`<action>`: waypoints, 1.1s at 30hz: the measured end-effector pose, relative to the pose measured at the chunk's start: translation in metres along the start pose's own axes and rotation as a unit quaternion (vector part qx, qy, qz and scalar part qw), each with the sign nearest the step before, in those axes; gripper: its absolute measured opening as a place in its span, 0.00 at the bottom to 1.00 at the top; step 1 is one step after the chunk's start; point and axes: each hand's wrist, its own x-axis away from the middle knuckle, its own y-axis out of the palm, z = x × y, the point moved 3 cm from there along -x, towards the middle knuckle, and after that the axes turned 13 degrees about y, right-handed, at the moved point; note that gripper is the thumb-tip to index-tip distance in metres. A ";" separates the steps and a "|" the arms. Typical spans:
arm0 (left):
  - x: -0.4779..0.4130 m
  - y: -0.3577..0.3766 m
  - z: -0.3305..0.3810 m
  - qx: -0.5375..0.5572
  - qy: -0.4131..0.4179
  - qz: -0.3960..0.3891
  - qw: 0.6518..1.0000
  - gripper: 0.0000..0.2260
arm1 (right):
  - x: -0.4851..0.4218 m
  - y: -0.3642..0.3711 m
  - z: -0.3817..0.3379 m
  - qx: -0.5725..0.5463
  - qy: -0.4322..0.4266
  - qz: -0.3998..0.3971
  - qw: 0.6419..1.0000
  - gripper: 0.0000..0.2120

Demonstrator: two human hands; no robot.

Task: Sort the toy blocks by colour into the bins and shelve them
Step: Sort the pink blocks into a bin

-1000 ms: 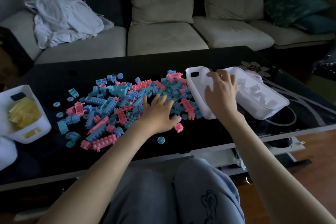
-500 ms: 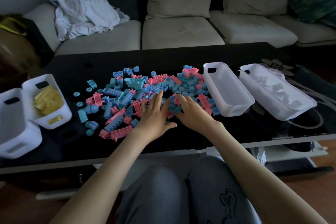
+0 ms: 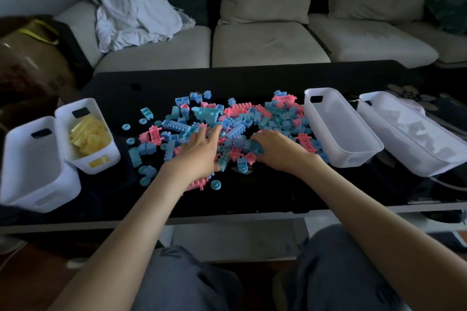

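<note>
A heap of pink, blue and teal toy blocks (image 3: 242,118) covers the middle of the black table (image 3: 252,199). My left hand (image 3: 199,151) lies on the heap's near left part with its fingers spread flat over the blocks. Beside it, my right hand (image 3: 278,149) has its fingers curled down around teal blocks (image 3: 257,150) at the heap's near edge. A white bin with yellow blocks (image 3: 101,159) and an empty white bin (image 3: 32,184) stand at the left. Right of the heap stands another empty white bin (image 3: 353,159), then a bin with white blocks (image 3: 394,156).
Loose teal rings (image 3: 216,185) lie near the table's front edge. A sofa (image 3: 265,43) with a crumpled white cloth (image 3: 134,15) runs behind the table. A brown bag (image 3: 32,58) sits at the far left. My knees are under the table edge.
My right hand let go of the white bin, which now stands right of the heap, and moved left into the blocks. My left hand stayed on the heap, and the view swung left.
</note>
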 end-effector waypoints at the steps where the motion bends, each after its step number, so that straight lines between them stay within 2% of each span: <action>1: 0.001 -0.003 0.000 -0.015 -0.003 0.005 1.000 0.41 | 0.002 -0.004 -0.001 0.015 -0.016 0.018 1.000 0.18; 4: -0.001 -0.008 0.008 -0.068 0.014 0.024 0.997 0.31 | 0.010 -0.008 -0.003 0.045 -0.076 0.037 0.995 0.23; 7: -0.004 -0.001 0.013 -0.070 0.040 0.022 0.996 0.22 | 0.013 -0.001 -0.005 0.072 -0.122 0.042 0.989 0.19; 10: -0.002 0.004 0.012 -0.062 0.068 0.040 0.995 0.18 | 0.008 0.007 -0.002 0.076 -0.125 0.043 0.988 0.16; 13: 0.008 0.003 0.006 -0.065 0.062 0.043 0.995 0.19 | 0.003 0.012 0.004 0.067 -0.110 0.039 0.991 0.14; 17: 0.023 0.002 -0.003 -0.121 0.019 -0.023 0.992 0.30 | 0.006 0.002 0.011 -0.031 -0.097 0.080 0.992 0.09; 20: 0.024 0.004 -0.010 -0.136 -0.001 -0.022 0.991 0.31 | 0.007 -0.011 0.017 -0.126 -0.068 0.098 0.985 0.05; 22: 0.024 0.007 -0.016 -0.111 -0.019 -0.033 0.993 0.30 | 0.006 -0.015 0.022 -0.141 -0.050 0.101 0.984 0.07; 28: 0.019 0.005 -0.020 -0.087 -0.022 -0.019 0.996 0.19 | 0.000 -0.010 0.031 -0.122 0.022 0.018 0.992 0.09; 31: 0.019 0.004 -0.016 -0.089 -0.015 -0.001 0.996 0.14 | 0.003 -0.009 0.031 -0.066 0.031 -0.018 0.997 0.05; 33: 0.021 0.002 -0.015 -0.108 -0.017 0.028 0.994 0.14 | 0.009 -0.004 0.031 -0.012 0.035 -0.048 0.998 0.06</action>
